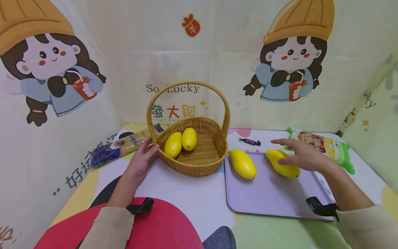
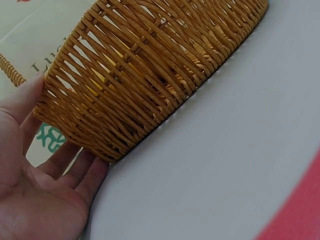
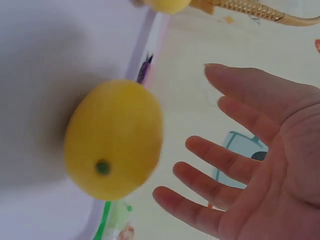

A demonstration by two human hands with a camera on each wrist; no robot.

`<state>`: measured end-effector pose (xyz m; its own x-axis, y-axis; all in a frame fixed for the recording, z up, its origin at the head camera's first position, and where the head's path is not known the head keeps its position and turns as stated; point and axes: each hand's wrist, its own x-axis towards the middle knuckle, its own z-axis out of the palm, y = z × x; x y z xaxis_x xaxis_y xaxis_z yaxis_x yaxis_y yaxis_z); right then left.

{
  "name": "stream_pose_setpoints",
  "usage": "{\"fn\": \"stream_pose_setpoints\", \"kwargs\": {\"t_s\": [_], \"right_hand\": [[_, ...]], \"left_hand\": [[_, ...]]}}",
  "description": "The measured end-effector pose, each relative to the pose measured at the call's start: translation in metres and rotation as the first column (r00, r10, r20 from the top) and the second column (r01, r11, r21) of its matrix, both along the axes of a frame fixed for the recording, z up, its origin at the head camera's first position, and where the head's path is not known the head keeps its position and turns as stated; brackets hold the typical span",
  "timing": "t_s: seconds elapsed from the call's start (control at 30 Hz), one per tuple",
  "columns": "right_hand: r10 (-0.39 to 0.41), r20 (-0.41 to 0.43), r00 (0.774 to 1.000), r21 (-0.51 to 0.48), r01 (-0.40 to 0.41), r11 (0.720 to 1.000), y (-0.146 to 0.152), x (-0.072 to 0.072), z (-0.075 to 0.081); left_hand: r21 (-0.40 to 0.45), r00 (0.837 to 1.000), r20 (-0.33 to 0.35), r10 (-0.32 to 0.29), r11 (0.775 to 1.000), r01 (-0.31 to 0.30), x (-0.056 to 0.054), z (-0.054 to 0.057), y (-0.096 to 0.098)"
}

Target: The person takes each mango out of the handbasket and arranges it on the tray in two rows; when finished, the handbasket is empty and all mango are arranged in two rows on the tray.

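Observation:
My left hand (image 1: 144,160) holds the left end of a wicker basket (image 1: 199,169), thumb at the rim and fingers against the woven side. In the left wrist view the fingertips are partly hidden behind the wicker (image 2: 150,75). Two yellow mangoes (image 1: 172,145) lie in the basket's left half. Over the lilac tray (image 1: 264,200), my right hand (image 1: 306,155) hovers above a mango (image 1: 284,169), fingers spread. The right wrist view shows a gap between these fingers (image 3: 215,155) and that mango (image 3: 115,140). Another mango (image 1: 243,164) lies on the tray's left side.
Behind the tray lies a small purple wrapped candy (image 1: 250,141). A green-and-white food packet (image 1: 329,145) lies at the back right. A long packet of pasta (image 1: 124,147) is left of the basket, near the printed cloth backdrop (image 1: 236,69). The basket's tall handle (image 1: 188,83) arches upward.

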<state>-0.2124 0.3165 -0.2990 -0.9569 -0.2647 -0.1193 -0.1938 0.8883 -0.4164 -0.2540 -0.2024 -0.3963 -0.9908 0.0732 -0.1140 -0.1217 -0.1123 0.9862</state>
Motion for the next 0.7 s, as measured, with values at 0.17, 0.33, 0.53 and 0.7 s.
{"fn": "stream_pose_setpoints", "kwargs": {"t_s": [0.17,0.33,0.53,0.7], "right_hand": [[-0.012,-0.054,0.998,-0.02,0.011,1.0,-0.009,0.001,0.012],[-0.011,-0.08,0.997,-0.032,0.008,0.999,-0.018,0.003,0.027],[0.016,-0.09,0.996,-0.075,-0.023,0.997,-0.029,0.004,0.043],[0.047,-0.088,0.995,-0.091,-0.055,0.994,-0.042,0.002,0.049]], "left_hand": [[0.006,1.0,0.009,0.0,1.0,0.0,-0.001,-0.001,0.001],[0.005,1.0,0.006,-0.003,1.0,0.003,-0.001,-0.001,0.002],[-0.003,1.0,-0.004,0.0,1.0,0.0,-0.002,0.001,0.001],[-0.006,1.0,-0.002,0.001,1.0,-0.001,-0.001,0.0,0.0]]}}
